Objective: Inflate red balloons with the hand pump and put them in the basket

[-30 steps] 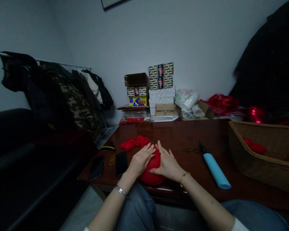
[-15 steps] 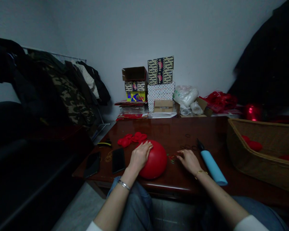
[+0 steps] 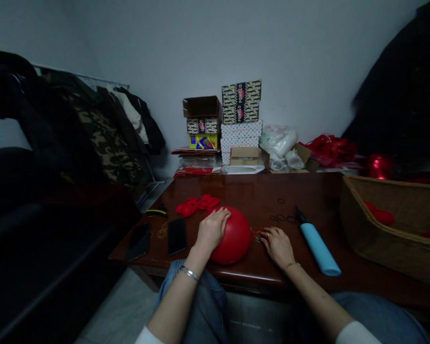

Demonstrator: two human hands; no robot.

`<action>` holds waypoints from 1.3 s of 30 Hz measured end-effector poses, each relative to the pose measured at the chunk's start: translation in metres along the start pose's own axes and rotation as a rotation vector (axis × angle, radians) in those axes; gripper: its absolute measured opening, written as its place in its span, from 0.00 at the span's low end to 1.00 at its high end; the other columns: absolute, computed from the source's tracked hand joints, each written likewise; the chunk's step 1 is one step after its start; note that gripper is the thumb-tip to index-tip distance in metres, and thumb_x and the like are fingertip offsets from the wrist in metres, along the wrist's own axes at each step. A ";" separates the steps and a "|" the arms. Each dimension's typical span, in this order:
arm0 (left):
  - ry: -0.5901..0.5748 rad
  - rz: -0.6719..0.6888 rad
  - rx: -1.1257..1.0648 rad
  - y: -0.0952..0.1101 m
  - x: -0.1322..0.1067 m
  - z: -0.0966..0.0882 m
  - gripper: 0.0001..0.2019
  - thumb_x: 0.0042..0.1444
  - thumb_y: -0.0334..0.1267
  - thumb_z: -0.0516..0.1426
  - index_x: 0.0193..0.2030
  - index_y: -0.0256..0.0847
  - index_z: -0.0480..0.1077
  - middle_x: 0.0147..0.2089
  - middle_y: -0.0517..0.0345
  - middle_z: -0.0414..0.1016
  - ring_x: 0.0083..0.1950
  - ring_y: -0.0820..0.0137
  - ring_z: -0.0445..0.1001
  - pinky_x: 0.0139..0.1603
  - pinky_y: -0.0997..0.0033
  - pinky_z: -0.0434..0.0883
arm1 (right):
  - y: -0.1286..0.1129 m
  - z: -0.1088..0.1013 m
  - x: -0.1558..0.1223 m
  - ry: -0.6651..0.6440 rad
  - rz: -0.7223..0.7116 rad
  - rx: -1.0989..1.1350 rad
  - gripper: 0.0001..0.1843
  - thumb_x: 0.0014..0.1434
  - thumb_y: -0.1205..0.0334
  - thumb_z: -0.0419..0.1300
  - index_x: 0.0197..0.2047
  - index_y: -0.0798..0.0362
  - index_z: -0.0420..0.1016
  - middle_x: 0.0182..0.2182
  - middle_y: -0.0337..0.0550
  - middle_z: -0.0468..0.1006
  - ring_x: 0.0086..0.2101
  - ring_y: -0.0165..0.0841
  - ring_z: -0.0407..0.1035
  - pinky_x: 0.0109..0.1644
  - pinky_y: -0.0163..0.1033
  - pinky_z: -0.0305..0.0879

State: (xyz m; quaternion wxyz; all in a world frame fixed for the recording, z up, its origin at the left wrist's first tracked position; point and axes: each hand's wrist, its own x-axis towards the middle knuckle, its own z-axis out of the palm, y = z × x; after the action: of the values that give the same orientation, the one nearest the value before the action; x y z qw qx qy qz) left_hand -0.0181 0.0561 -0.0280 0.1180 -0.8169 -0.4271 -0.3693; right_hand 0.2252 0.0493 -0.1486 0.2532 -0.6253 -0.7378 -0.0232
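A round, inflated red balloon (image 3: 237,239) rests near the table's front edge. My left hand (image 3: 212,231) lies over its upper left side, fingers pressed together and holding it against the tabletop. Just right of the balloon is a little heap of thin coloured rubber bands (image 3: 255,235), green, orange and red. My right hand (image 3: 277,246) reaches down to this heap, with thumb and fingertips drawn together on the bands. How many bands are between the fingers is too small to make out. Further right lies a light-blue hand pump (image 3: 319,248) with a black nozzle.
Behind the balloon lie red knotted balloons (image 3: 197,204). Two dark phones (image 3: 177,236) and yellow loops (image 3: 162,230) are on the left. Dark rings (image 3: 277,218) lie beyond my right hand. A wicker basket (image 3: 390,234) with red balloons fills the right side; stacked boxes (image 3: 241,136) stand at the back.
My right hand has moved slightly left and down, and its spread fingers have come together on the rubber bands. My left hand stays on the balloon. The view has shifted a little.
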 end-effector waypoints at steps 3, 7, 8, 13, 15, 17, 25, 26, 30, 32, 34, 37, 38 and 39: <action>0.005 -0.013 -0.011 0.000 -0.001 0.000 0.11 0.61 0.35 0.50 0.45 0.40 0.72 0.47 0.52 0.76 0.49 0.66 0.74 0.53 0.62 0.71 | 0.003 0.004 0.002 -0.012 -0.023 -0.008 0.17 0.59 0.61 0.48 0.44 0.48 0.76 0.48 0.43 0.74 0.52 0.41 0.59 0.55 0.49 0.54; 0.005 -0.027 -0.024 -0.002 -0.003 0.000 0.11 0.61 0.34 0.50 0.45 0.39 0.71 0.47 0.52 0.76 0.49 0.66 0.74 0.53 0.62 0.71 | 0.008 0.008 0.003 -0.035 -0.052 -0.014 0.17 0.59 0.62 0.48 0.46 0.48 0.75 0.49 0.43 0.73 0.53 0.42 0.57 0.56 0.51 0.53; 0.003 -0.031 -0.025 -0.002 -0.003 0.000 0.11 0.60 0.34 0.50 0.45 0.39 0.71 0.47 0.52 0.76 0.50 0.66 0.74 0.53 0.63 0.71 | 0.010 0.008 0.004 -0.042 -0.065 -0.011 0.17 0.59 0.63 0.48 0.46 0.48 0.75 0.50 0.43 0.73 0.54 0.42 0.57 0.56 0.51 0.53; 0.010 -0.039 -0.045 -0.003 -0.004 0.001 0.11 0.60 0.33 0.50 0.46 0.40 0.71 0.48 0.53 0.76 0.50 0.66 0.73 0.54 0.63 0.70 | 0.012 0.006 0.007 -0.072 -0.140 0.024 0.18 0.58 0.67 0.47 0.44 0.45 0.76 0.49 0.40 0.73 0.55 0.40 0.56 0.59 0.50 0.50; 0.012 -0.031 -0.056 -0.002 -0.004 0.001 0.12 0.61 0.33 0.50 0.46 0.40 0.71 0.48 0.53 0.76 0.50 0.66 0.73 0.55 0.62 0.70 | 0.012 0.005 0.008 -0.075 -0.159 0.048 0.18 0.59 0.67 0.47 0.43 0.45 0.76 0.48 0.39 0.74 0.55 0.39 0.56 0.59 0.49 0.50; 0.011 -0.024 -0.058 0.000 -0.003 -0.001 0.12 0.61 0.33 0.49 0.46 0.40 0.71 0.48 0.53 0.76 0.51 0.66 0.73 0.55 0.62 0.69 | 0.012 0.004 0.008 -0.073 -0.166 0.078 0.18 0.59 0.68 0.47 0.42 0.46 0.76 0.48 0.39 0.74 0.54 0.39 0.56 0.59 0.48 0.50; -0.014 -0.004 -0.003 0.006 0.010 0.002 0.12 0.61 0.35 0.50 0.46 0.39 0.72 0.49 0.51 0.75 0.51 0.66 0.73 0.56 0.62 0.69 | 0.020 0.003 0.004 -0.002 -0.084 0.244 0.16 0.60 0.63 0.47 0.37 0.50 0.76 0.46 0.43 0.76 0.52 0.41 0.59 0.54 0.49 0.56; -0.024 0.004 0.006 0.008 0.013 0.004 0.12 0.61 0.35 0.50 0.46 0.39 0.71 0.49 0.51 0.75 0.52 0.66 0.73 0.56 0.62 0.69 | 0.021 0.003 0.004 0.012 -0.067 0.270 0.16 0.60 0.62 0.47 0.36 0.50 0.76 0.45 0.44 0.76 0.52 0.41 0.60 0.54 0.49 0.57; -0.032 0.032 0.016 0.016 0.021 0.012 0.12 0.61 0.35 0.50 0.46 0.39 0.71 0.50 0.50 0.75 0.52 0.66 0.72 0.55 0.62 0.69 | 0.024 -0.005 0.008 0.086 0.003 0.390 0.14 0.58 0.57 0.50 0.34 0.49 0.76 0.40 0.46 0.78 0.47 0.41 0.64 0.52 0.50 0.60; -0.038 0.043 0.019 0.019 0.024 0.016 0.11 0.61 0.35 0.50 0.45 0.39 0.71 0.49 0.50 0.75 0.51 0.66 0.73 0.55 0.63 0.69 | 0.021 -0.013 0.015 0.136 0.047 0.455 0.14 0.57 0.55 0.51 0.34 0.50 0.76 0.39 0.48 0.78 0.46 0.41 0.66 0.52 0.50 0.61; -0.051 0.056 0.026 0.020 0.026 0.019 0.11 0.61 0.35 0.50 0.45 0.39 0.71 0.48 0.50 0.75 0.50 0.66 0.73 0.54 0.63 0.70 | 0.014 -0.024 0.024 0.182 0.090 0.526 0.16 0.58 0.53 0.50 0.37 0.51 0.75 0.39 0.49 0.77 0.44 0.40 0.67 0.51 0.51 0.62; -0.063 0.076 0.019 0.022 0.026 0.023 0.11 0.60 0.35 0.50 0.46 0.38 0.71 0.49 0.49 0.75 0.50 0.66 0.74 0.54 0.63 0.70 | -0.009 -0.044 0.040 0.202 0.098 0.649 0.19 0.60 0.51 0.48 0.41 0.52 0.74 0.41 0.49 0.77 0.42 0.37 0.70 0.49 0.47 0.65; -0.062 0.082 0.011 0.022 0.026 0.024 0.11 0.60 0.35 0.50 0.46 0.38 0.71 0.49 0.50 0.75 0.50 0.66 0.74 0.54 0.63 0.70 | -0.018 -0.050 0.044 0.191 0.077 0.692 0.19 0.60 0.51 0.47 0.42 0.52 0.73 0.41 0.48 0.77 0.41 0.36 0.70 0.48 0.45 0.65; -0.059 0.085 0.001 0.023 0.025 0.025 0.11 0.60 0.35 0.50 0.46 0.38 0.71 0.49 0.50 0.75 0.50 0.67 0.74 0.54 0.63 0.70 | -0.027 -0.057 0.048 0.174 0.050 0.730 0.19 0.60 0.51 0.48 0.43 0.52 0.73 0.41 0.47 0.77 0.41 0.35 0.71 0.47 0.43 0.66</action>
State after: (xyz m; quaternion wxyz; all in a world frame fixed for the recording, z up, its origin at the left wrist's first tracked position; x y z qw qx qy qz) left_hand 0.0215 0.0699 -0.0249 0.1215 -0.8447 -0.3955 -0.3395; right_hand 0.2156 0.0676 -0.0721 0.5219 -0.5072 -0.6578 0.1943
